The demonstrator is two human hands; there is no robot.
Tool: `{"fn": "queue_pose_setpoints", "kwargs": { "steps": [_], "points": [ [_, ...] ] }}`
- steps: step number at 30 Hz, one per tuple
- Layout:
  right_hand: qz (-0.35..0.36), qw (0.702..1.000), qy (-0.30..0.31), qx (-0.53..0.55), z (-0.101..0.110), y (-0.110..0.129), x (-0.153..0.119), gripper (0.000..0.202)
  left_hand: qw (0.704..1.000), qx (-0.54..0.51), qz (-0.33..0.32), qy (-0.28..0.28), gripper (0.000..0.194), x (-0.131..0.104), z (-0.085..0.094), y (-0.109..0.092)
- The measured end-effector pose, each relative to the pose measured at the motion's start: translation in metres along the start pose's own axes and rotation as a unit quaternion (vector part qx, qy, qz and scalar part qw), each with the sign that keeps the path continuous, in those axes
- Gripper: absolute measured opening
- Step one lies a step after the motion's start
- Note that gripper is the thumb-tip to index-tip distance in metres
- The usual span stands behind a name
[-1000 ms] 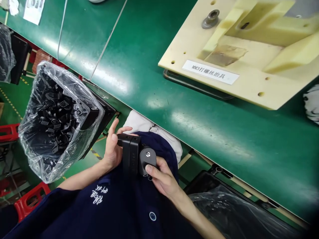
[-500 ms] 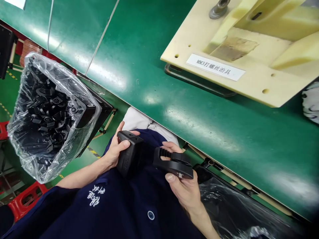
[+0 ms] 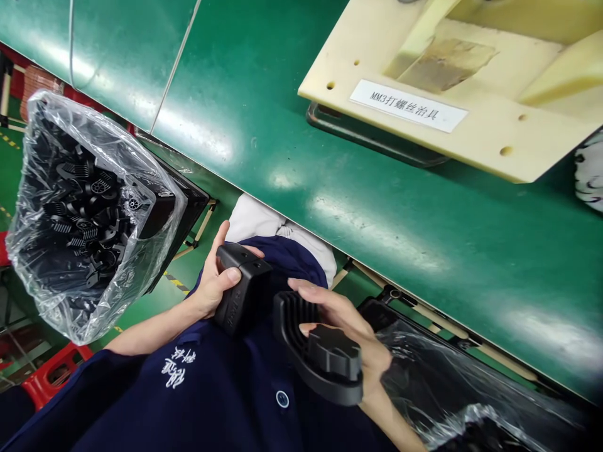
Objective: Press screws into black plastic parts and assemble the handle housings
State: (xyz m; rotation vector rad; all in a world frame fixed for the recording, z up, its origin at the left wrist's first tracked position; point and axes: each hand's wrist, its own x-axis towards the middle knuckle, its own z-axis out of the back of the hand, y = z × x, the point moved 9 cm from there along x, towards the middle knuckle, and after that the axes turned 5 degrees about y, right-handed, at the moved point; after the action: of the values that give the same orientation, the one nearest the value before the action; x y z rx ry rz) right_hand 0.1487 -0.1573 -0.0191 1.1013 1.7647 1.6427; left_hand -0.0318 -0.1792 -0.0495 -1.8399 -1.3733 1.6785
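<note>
My left hand (image 3: 214,285) is closed around a black plastic block (image 3: 239,285), thumb on its near face; two small holes show on its top end. To its right, my right hand (image 3: 351,320) grips a black plastic clamp (image 3: 299,339). This part is curved, with ribs along its inner side and a lobed knob (image 3: 334,351) facing up. The two parts are held apart in front of my dark blue jacket (image 3: 226,389). Some fingers of my right hand are hidden behind the clamp.
Ahead lies a green workbench (image 3: 264,144) bearing a cream-coloured fixture (image 3: 471,144) with a label. At left stands a bin lined with clear plastic (image 3: 160,263), holding several black parts (image 3: 89,213). Another plastic-lined bin (image 3: 424,389) is at lower right. A red stool (image 3: 56,370) is at lower left.
My right hand has turned the clamp so that its ribs and knob now face up, and brought it slightly nearer the block. My left hand keeps its grip on the block. The view has shifted slightly.
</note>
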Motion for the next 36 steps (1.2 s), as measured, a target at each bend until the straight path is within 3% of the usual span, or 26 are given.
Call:
{"fn": "queue_pose_setpoints", "kwargs": {
  "steps": [3,6,12,15,19,25,30,33,36],
  "points": [
    [0.068,0.997,-0.022,0.028,-0.015,0.003,0.016,0.02,0.999,-0.028,0.029,-0.01,0.121,0.0,-0.001,0.005],
    [0.091,0.993,-0.071,0.014,-0.02,0.003,0.028,0.006,0.997,-0.051,0.05,-0.027,0.123,-0.001,0.002,0.011],
    [0.138,0.982,-0.03,-0.124,-0.025,0.016,0.031,0.024,0.998,-0.032,0.031,-0.053,0.119,0.001,0.012,0.009],
    [0.075,0.992,-0.013,-0.105,-0.023,0.011,0.031,0.042,0.998,0.009,-0.034,-0.061,0.119,0.003,0.018,-0.005],
    [-0.059,0.987,-0.009,-0.148,-0.022,0.003,0.03,0.056,0.99,0.081,-0.095,-0.063,0.122,0.002,0.023,-0.02],
    [-0.241,0.953,0.118,-0.139,-0.035,-0.018,0.026,0.077,0.979,0.139,-0.134,-0.062,0.122,-0.006,0.023,-0.029],
    [-0.356,0.92,0.162,0.005,-0.049,-0.045,0.021,0.066,0.975,0.164,-0.141,-0.048,0.12,-0.007,0.021,-0.03],
    [-0.374,0.903,0.209,0.029,-0.056,-0.051,0.023,0.058,0.977,0.158,-0.135,-0.043,0.121,-0.005,0.022,-0.029],
    [-0.354,0.912,0.205,0.038,-0.047,-0.046,0.032,0.034,0.986,0.127,-0.097,-0.049,0.123,-0.002,0.024,-0.022]
  ]
}}
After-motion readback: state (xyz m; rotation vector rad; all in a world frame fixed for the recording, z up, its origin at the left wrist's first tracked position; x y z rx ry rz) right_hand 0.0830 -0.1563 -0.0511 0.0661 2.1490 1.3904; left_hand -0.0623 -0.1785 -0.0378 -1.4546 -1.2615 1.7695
